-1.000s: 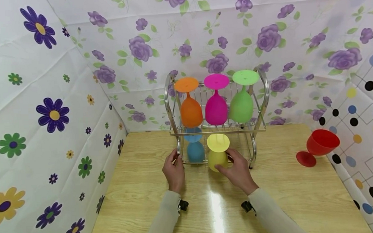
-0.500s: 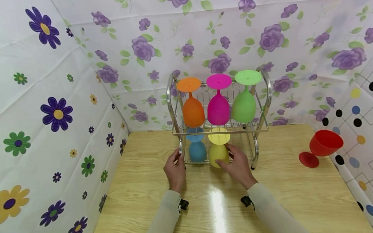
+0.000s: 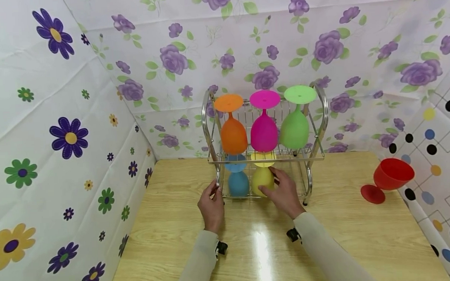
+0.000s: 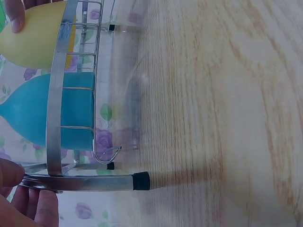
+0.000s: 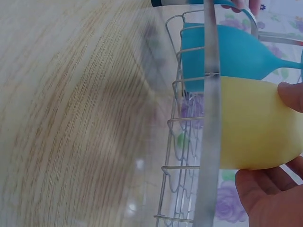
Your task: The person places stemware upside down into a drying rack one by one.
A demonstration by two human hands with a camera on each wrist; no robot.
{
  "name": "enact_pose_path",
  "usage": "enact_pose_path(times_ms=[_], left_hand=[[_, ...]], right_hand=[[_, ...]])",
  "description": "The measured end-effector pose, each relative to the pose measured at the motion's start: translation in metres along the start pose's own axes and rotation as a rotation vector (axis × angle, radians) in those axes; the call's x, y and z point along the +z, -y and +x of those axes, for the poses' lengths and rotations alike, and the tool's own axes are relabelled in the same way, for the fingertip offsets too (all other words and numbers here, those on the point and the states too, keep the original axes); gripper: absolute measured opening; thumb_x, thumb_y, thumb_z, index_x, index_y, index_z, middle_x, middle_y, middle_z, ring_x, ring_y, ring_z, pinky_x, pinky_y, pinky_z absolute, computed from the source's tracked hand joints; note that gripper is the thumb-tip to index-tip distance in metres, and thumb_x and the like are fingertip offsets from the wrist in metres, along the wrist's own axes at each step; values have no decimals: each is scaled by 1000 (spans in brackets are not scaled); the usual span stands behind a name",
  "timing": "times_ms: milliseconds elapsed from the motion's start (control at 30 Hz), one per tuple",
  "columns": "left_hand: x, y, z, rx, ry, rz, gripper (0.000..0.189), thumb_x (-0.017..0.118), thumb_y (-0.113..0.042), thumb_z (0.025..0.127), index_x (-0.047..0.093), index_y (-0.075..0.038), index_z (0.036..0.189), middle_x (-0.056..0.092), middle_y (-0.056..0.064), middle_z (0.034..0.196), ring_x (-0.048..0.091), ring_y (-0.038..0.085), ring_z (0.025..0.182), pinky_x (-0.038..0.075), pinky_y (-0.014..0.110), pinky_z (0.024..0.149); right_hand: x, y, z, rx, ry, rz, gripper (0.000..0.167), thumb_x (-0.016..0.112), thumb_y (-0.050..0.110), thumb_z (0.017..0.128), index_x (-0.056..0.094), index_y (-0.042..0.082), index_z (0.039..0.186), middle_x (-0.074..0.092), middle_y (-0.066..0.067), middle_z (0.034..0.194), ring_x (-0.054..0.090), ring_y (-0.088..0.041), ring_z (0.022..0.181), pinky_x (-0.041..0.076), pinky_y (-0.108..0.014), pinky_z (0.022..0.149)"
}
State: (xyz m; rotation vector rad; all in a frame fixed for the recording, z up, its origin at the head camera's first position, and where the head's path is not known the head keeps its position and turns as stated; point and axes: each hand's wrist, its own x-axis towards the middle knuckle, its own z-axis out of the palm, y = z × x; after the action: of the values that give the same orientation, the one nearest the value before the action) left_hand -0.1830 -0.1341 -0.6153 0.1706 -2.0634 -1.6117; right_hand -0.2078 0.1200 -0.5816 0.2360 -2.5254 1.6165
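Note:
My right hand [image 3: 284,194] holds an upside-down yellow goblet [image 3: 263,182] by its bowl, thumb in front and fingers behind, on the lower tier of a two-tier metal rack [image 3: 266,160]. In the right wrist view the bowl of the yellow goblet [image 5: 260,123] stands behind the rack's front bar, its rim down at the wires. My left hand [image 3: 211,207] grips the rack's left leg; the left wrist view shows its fingers round the metal tube [image 4: 80,182]. Left of the yellow goblet a blue goblet [image 3: 238,183] stands upside down on the same tier.
On the upper tier stand upside-down orange [image 3: 234,135], magenta [image 3: 264,134] and green goblets [image 3: 294,132]. A red goblet [image 3: 393,174] lies on its side at the right of the wooden table [image 3: 169,250]. Flowered cloth [image 3: 206,42] hangs behind and at the left; dotted cloth hangs right.
My right hand has moved the yellow goblet back into the lower tier, its base now partly behind the upper tier's front bar. The left hand keeps its grip on the rack.

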Motion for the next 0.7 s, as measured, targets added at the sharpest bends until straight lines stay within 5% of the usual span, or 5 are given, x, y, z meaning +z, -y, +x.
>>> enact_pose_path(times_ms=[700], left_hand=[[1,3,-1,26,-5,8,40,70,-5,102,72,-19,139,74,10,119,72,27,109,66,28,88]], right_hand=[[8,-15,5,73,20,-23,79,88,24,88,48,3,154,55,-17,149,56,-40,137,56,-60,109]])
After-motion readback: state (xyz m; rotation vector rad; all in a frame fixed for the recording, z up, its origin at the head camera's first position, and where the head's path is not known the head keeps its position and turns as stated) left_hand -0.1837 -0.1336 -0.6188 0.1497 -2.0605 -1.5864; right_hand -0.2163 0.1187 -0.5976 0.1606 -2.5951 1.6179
